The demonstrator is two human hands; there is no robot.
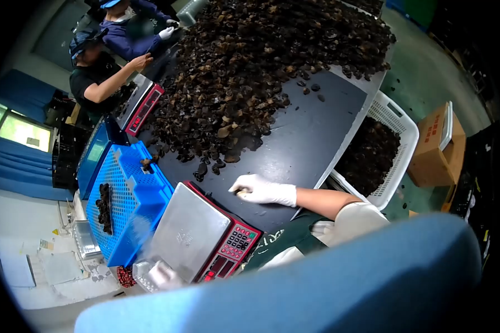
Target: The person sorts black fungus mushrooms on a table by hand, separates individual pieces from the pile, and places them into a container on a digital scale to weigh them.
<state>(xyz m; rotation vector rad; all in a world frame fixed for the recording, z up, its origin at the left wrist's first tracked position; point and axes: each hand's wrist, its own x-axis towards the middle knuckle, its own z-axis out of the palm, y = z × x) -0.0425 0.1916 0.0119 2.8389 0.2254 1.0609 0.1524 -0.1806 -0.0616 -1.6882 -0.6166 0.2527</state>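
Note:
My right hand [261,190], in a white glove, is over the dark table top, just right of the scale. Its fingers are curled together around a small dark piece [242,191] that looks like a dried mushroom. My left hand [165,276], also white-gloved and blurred, is low at the scale's near left corner, closed on the edge of a clear plastic box [144,273]. Between the hands stands a red scale with a bare metal plate [188,230] and a lit display. A large heap of dark mushroom pieces [228,83] covers the table beyond.
A blue perforated crate [122,194] stands left of the scale, with a dark clump on it. Another red scale [143,108] is beyond. Two people work at the far left. A white basket [408,139] of dark pieces and a cardboard box [441,147] stand right. Blue fabric [316,272] blocks the bottom.

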